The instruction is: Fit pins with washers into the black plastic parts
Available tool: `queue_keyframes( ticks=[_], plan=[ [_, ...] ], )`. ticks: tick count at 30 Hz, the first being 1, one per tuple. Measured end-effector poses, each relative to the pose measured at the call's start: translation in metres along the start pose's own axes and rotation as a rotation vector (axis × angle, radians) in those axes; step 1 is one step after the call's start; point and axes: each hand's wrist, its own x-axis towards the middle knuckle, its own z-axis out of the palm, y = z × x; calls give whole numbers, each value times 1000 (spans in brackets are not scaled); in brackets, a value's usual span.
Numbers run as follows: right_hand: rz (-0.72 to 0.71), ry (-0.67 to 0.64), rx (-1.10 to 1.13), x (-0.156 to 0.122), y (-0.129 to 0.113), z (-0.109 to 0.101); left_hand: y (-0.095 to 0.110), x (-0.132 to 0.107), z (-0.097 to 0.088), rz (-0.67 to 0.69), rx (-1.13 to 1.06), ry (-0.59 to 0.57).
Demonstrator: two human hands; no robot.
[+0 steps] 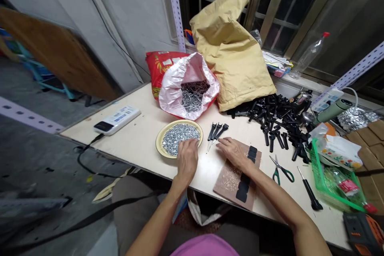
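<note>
My left hand [187, 159] is over the near right side of a yellow-rimmed bowl [159, 147] of small shiny metal pieces [175, 138]. Its fingers are curled together; anything between them is hidden. My right hand [232, 153] reaches forward above a brown board [223, 186], fingers stretched out, with nothing visible in them. Just beyond its fingertips lie three black plastic pieces with metal rods [221, 131], side by side; whether the fingers touch one I cannot tell. A row of flat black pads [243, 188] runs along the board, partly under my right forearm.
An open sack [168, 102] of long screws or nails stands behind the bowl, beside a large paper bag [240, 64]. Black plastic parts [271, 118] are heaped at the back right. Scissors [280, 170], a screwdriver [310, 194] and a green basket [318, 176] lie right; a power bank [118, 120] lies left.
</note>
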Motion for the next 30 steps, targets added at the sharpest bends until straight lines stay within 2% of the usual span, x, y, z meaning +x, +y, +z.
queue_keyframes(
  ticks=[2, 5, 10, 13, 16, 18, 20, 23, 26, 28, 30],
  plan=[
    [-99, -61, -195, 26, 19, 12, -16, 12, -5, -76, 141, -77],
    [-207, -100, -340, 44, 32, 21, -28, 25, -8, -139, 257, -223],
    [-277, -98, -403, 52, 41, 27, -18, 41, -17, -186, 340, -396],
    [-305, -74, -406, 55, 48, 35, -12, 45, -19, -202, 381, -407],
    [-354, 5, -358, 57, 56, 43, -15, 42, -15, -182, 350, -343],
    [-372, 67, -339, 59, 60, 45, -20, 42, -11, -170, 250, -250],
    [-360, 128, -315, 60, 58, 40, -25, 43, -9, -172, 58, -114],
    [-203, 278, -36, 59, 37, 22, -26, 47, -14, -327, -344, 13],
    [17, 384, 368, 55, 1, 0, -14, 50, -24, -583, -799, -49],
    [64, 381, 492, 52, -22, -11, -3, 50, -29, -688, -1023, -73],
    [74, 367, 544, 47, -39, -17, 9, 47, -33, -728, -1137, -52]
  ],
)
